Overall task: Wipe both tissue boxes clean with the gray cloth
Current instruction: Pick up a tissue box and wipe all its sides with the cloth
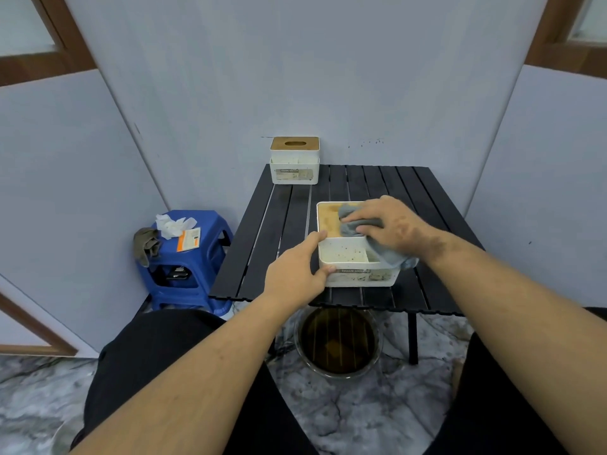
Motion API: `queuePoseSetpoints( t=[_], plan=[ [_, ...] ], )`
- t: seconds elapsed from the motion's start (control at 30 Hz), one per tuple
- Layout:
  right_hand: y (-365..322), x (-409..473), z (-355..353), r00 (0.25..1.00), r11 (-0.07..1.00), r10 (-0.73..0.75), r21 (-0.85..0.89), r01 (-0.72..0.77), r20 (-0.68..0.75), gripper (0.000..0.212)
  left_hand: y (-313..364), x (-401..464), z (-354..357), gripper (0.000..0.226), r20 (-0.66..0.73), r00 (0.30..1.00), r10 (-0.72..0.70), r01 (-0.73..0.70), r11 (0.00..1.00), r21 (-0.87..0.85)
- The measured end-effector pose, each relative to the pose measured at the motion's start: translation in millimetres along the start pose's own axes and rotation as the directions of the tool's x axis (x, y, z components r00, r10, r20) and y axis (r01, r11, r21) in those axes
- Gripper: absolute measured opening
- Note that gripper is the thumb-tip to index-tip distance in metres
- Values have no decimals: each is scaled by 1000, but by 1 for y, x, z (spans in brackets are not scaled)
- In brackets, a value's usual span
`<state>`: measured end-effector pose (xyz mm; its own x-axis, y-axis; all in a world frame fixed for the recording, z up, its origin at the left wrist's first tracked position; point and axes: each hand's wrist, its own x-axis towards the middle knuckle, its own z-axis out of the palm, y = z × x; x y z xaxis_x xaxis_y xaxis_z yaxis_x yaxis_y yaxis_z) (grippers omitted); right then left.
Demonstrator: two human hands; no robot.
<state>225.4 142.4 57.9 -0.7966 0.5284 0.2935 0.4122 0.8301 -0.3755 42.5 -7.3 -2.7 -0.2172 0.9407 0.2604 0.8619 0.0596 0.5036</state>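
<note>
A white tissue box (345, 257) with a wooden lid stands near the front edge of the black slatted table (282, 218); its front is speckled with dirt. My left hand (295, 270) grips the box's left side, thumb on the front, fingers at the top corner. My right hand (387, 224) presses the gray cloth (351, 221) onto the wooden lid; the cloth hangs down over the box's right front. A second white tissue box (294, 165) with a wooden lid stands at the table's far left corner.
A blue plastic stool (187, 261) left of the table carries crumpled tissues, a packet and a brownish rag. A glass bowl of dark water (338, 343) sits on the marble floor under the table's front edge, between my knees. Walls close in behind.
</note>
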Motion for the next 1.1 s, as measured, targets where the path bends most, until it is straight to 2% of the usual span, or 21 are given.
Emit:
queuePoseSetpoints(
  t=[0.07,0.17,0.27,0.33,0.4,0.47,0.6,0.7,0.8,0.83,0.9,0.97,1.1],
  plan=[
    [19,-12,-14,999,1000,29,0,-29,17,27,-1,0,1,67,15,1000,-6,6,1000,-17],
    [34,-22,-23,995,995,95,17,-95,-30,24,-3,2,2,69,42,999,-26,30,995,-98],
    [15,-8,-5,992,989,122,86,-121,-14,24,-2,2,5,68,47,998,-47,53,987,-150],
    [-7,8,18,997,995,74,63,-73,-7,27,-3,1,7,61,39,998,-52,59,981,-186],
    [-25,20,34,995,992,103,69,-102,-16,30,-6,2,8,52,37,997,-68,74,974,-213],
    [-30,24,37,990,985,136,108,-133,-22,37,-8,3,6,49,45,996,-77,85,975,-205],
    [-24,17,23,994,984,100,147,-105,40,48,-7,2,3,49,49,998,-43,51,986,-158],
    [-7,17,16,990,984,142,111,-141,4,41,-5,3,3,54,35,999,2,1,994,-109],
    [-5,27,20,950,949,297,135,-283,-99,34,-3,4,1,58,30,999,-16,18,996,-85],
    [-11,30,24,947,950,305,101,-295,-103,34,-3,4,1,58,32,999,-20,22,996,-86],
    [-24,32,31,974,975,218,64,-214,-65,36,-4,3,1,57,36,999,-10,13,996,-86],
    [-26,31,29,990,985,128,123,-119,-67,35,-3,2,0,57,33,999,5,-2,997,-71],
    [-5,46,26,944,956,285,119,-268,-164,31,0,5,1,60,22,1000,1,0,999,-36]
  ],
)
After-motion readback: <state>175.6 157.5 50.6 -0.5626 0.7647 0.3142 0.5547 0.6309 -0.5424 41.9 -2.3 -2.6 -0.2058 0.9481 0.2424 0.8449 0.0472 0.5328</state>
